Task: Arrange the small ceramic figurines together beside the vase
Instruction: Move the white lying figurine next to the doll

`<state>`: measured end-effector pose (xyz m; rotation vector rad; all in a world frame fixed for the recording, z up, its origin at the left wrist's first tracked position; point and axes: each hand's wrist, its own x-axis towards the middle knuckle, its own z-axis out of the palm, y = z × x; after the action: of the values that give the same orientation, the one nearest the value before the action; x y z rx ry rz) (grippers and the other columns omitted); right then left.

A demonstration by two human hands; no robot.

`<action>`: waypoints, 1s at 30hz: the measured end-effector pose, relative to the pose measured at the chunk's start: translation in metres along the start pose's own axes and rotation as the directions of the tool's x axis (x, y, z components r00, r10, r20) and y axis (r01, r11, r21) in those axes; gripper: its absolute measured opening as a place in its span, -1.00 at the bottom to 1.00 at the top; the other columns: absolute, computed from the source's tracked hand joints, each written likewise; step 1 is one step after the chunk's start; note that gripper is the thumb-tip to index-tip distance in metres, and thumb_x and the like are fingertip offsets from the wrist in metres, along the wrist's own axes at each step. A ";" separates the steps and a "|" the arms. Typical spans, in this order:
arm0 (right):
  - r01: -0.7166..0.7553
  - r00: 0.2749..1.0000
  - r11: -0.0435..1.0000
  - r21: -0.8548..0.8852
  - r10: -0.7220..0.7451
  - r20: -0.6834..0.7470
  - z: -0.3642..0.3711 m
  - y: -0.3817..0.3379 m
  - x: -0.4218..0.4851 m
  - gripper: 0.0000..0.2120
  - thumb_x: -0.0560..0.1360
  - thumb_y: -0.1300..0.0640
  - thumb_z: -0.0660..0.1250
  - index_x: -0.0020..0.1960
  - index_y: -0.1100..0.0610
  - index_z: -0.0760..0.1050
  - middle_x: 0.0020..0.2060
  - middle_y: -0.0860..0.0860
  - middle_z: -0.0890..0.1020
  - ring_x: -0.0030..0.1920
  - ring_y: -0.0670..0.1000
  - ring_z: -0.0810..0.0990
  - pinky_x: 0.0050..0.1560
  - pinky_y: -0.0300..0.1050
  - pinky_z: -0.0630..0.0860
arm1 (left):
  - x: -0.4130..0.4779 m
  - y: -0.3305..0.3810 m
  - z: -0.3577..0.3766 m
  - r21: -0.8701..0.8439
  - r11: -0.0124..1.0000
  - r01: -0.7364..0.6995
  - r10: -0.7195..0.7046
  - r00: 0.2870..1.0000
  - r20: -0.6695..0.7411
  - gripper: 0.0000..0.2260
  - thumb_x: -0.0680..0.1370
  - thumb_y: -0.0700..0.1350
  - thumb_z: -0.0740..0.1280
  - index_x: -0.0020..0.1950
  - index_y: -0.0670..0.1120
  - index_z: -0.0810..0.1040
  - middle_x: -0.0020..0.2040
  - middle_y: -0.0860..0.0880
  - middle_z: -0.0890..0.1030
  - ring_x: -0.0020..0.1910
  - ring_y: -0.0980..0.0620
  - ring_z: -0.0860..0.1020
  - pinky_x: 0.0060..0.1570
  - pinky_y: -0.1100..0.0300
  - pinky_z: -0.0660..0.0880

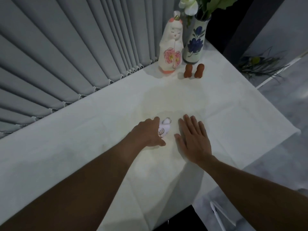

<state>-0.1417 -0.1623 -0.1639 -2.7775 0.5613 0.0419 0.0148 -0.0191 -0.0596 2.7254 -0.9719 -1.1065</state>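
Note:
A small white figurine (164,128) with swirl marks lies on the white tablecloth (83,130) near the middle. My left hand (148,134) curls around its left side, fingers and thumb touching it. My right hand (193,139) rests flat and open on the cloth just to its right. At the far end stands a white vase (195,42) painted with blue flowers. A tall white doll figurine (170,45) with a pink flower stands to the vase's left. Two small brown figurines (188,70) (199,70) stand in front of the vase.
Grey vertical blinds (66,55) run along the table's left edge. White flowers and green leaves (200,4) rise from the vase. The table's right edge drops to a grey floor, where a dark spiky plant (260,65) lies.

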 end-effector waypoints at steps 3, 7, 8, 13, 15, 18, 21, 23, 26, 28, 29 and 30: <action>-0.004 1.000 1.000 -0.023 0.003 -0.006 0.002 0.001 0.000 -0.35 0.70 -0.22 -0.08 0.69 0.07 0.09 0.69 0.08 0.09 0.69 0.14 0.02 0.66 0.06 -0.18 | 0.001 -0.001 0.006 -0.005 1.000 -0.011 0.010 0.996 -0.088 -0.51 0.43 0.08 0.44 0.26 -0.05 0.39 0.16 -0.11 0.58 0.16 -0.25 0.58 0.04 0.02 0.50; -0.011 1.000 1.000 -0.028 0.011 0.002 0.002 0.000 0.000 -0.36 0.69 -0.22 -0.04 0.68 0.07 0.11 0.68 0.08 0.12 0.69 0.14 0.05 0.67 0.10 -0.10 | 0.008 -0.001 -0.003 -0.002 1.000 -0.014 0.014 0.995 -0.097 -0.59 0.44 0.05 0.41 0.20 -0.06 0.40 0.11 -0.10 0.60 0.11 -0.25 0.58 -0.04 0.07 0.46; -0.009 1.000 1.000 -0.026 0.009 0.004 0.001 0.000 0.000 -0.36 0.69 -0.22 -0.03 0.68 0.08 0.13 0.68 0.08 0.13 0.69 0.14 0.07 0.67 0.11 -0.06 | 0.011 0.001 -0.008 -0.012 1.000 -0.011 0.010 0.995 -0.102 -0.60 0.45 0.05 0.41 0.19 -0.06 0.39 0.12 -0.11 0.60 0.11 -0.25 0.58 -0.03 0.07 0.46; 0.018 0.999 1.000 0.005 -0.017 -0.050 -0.004 0.016 0.013 -0.33 0.68 -0.26 0.04 0.64 0.14 0.25 0.65 0.10 0.24 0.66 0.14 0.16 0.65 0.12 0.12 | 0.037 0.020 -0.042 -0.081 0.997 0.001 -0.013 0.989 -0.145 -0.47 0.43 0.06 0.48 0.23 -0.11 0.30 0.15 -0.14 0.58 0.15 -0.28 0.57 0.04 0.00 0.50; -0.009 0.998 1.000 0.005 0.009 -0.057 -0.009 0.025 0.027 -0.30 0.67 -0.28 0.03 0.64 0.15 0.24 0.65 0.11 0.23 0.67 0.15 0.15 0.66 0.12 0.10 | 0.050 0.025 -0.056 -0.097 0.995 -0.008 -0.008 0.987 -0.163 -0.48 0.42 0.05 0.49 0.19 -0.10 0.28 0.14 -0.14 0.58 0.13 -0.28 0.57 0.01 0.01 0.50; -0.064 0.997 0.998 -0.009 0.064 -0.049 -0.020 0.041 0.054 -0.26 0.66 -0.35 -0.03 0.66 0.12 0.16 0.67 0.10 0.17 0.68 0.17 0.08 0.67 0.16 0.02 | 0.072 0.032 -0.076 -0.099 0.995 -0.023 0.004 0.983 -0.185 -0.49 0.42 0.06 0.50 0.17 -0.08 0.29 0.14 -0.14 0.57 0.12 -0.26 0.56 0.02 -0.01 0.52; -0.126 0.992 0.990 -0.065 0.127 0.005 -0.031 0.060 0.082 -0.19 0.63 -0.45 -0.15 0.70 0.02 0.00 0.71 0.05 -0.01 0.70 0.14 -0.11 0.67 0.16 -0.16 | 0.095 0.039 -0.092 -0.079 0.996 -0.045 0.027 0.977 -0.211 -0.47 0.40 0.09 0.52 0.20 -0.06 0.33 0.13 -0.12 0.60 0.09 -0.24 0.58 0.01 -0.01 0.55; -0.158 0.987 0.984 -0.081 0.159 0.014 -0.035 0.070 0.095 -0.16 0.60 -0.50 -0.17 0.70 0.00 -0.05 0.71 0.04 -0.08 0.69 0.14 -0.17 0.65 0.16 -0.22 | 0.109 0.045 -0.099 -0.071 0.996 -0.056 0.039 0.974 -0.224 -0.47 0.39 0.11 0.53 0.18 -0.04 0.35 0.12 -0.10 0.62 0.06 -0.21 0.60 0.00 -0.02 0.58; -0.169 0.985 0.981 -0.092 0.170 -0.004 -0.033 0.073 0.101 -0.15 0.60 -0.50 -0.14 0.70 -0.01 -0.07 0.70 0.03 -0.09 0.69 0.13 -0.17 0.66 0.20 -0.15 | 0.127 0.052 -0.103 -0.074 0.995 -0.064 0.044 0.969 -0.241 -0.45 0.38 0.13 0.54 0.23 0.00 0.38 0.15 -0.08 0.62 0.08 -0.19 0.60 -0.04 0.02 0.55; -0.175 0.985 0.980 -0.090 0.173 -0.028 -0.031 0.072 0.100 -0.18 0.61 -0.49 -0.11 0.70 -0.02 -0.06 0.70 0.03 -0.07 0.70 0.12 -0.15 0.67 0.21 -0.11 | 0.135 0.055 -0.103 -0.084 0.994 -0.070 0.046 0.964 -0.263 -0.42 0.38 0.14 0.55 0.29 0.01 0.40 0.18 -0.07 0.61 0.12 -0.18 0.60 -0.05 0.04 0.51; -0.176 0.984 0.981 -0.085 0.173 -0.035 -0.031 0.072 0.100 -0.18 0.61 -0.49 -0.10 0.70 -0.02 -0.05 0.70 0.03 -0.06 0.70 0.12 -0.14 0.67 0.21 -0.10 | 0.138 0.057 -0.102 -0.095 0.993 -0.075 0.046 0.960 -0.276 -0.40 0.39 0.13 0.56 0.33 0.01 0.42 0.21 -0.07 0.61 0.14 -0.16 0.60 0.00 0.02 0.52; -0.174 0.984 0.981 -0.082 0.171 -0.040 -0.031 0.071 0.100 -0.19 0.61 -0.48 -0.09 0.69 -0.03 -0.04 0.70 0.02 -0.04 0.70 0.12 -0.13 0.67 0.22 -0.09 | 0.140 0.058 -0.102 -0.110 0.991 -0.079 0.044 0.956 -0.289 -0.38 0.40 0.12 0.56 0.38 0.01 0.42 0.23 -0.06 0.61 0.16 -0.15 0.61 0.05 0.01 0.54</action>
<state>-0.0778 -0.2717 -0.1641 -2.8074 0.8265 0.0602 0.1259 -0.1639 -0.0552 2.6385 -0.9073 -0.7072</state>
